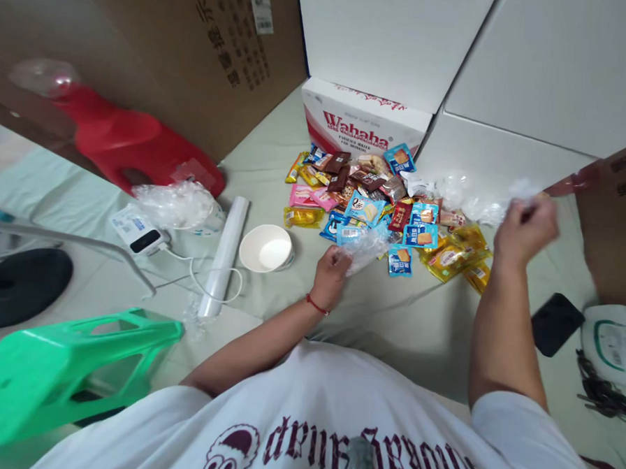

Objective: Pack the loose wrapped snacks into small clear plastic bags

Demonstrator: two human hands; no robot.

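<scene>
My left hand (332, 274), with a red string at the wrist, pinches the edge of a clear plastic bag (365, 250). The bag lies partly over the front of a heap of wrapped snacks (367, 206), and I cannot tell whether anything is inside it. To the right, my right hand (526, 228) is raised and closed on a whitish, see-through piece of plastic (526, 190), blurred by motion. Blue biscuit packets (421, 234) and yellow packets (456, 254) lie between the two hands. Crumpled clear plastic (475, 201) rests behind them, left of my right hand.
A white paper cup (267, 249) and a plastic roll (224, 258) stand left of the snacks. Beyond are a red jug (139, 145), a white device (139, 229) with a cable, and a green stool (75, 369). A Wahaha box (364, 122) borders the back; a black phone-like object (556, 324) lies right.
</scene>
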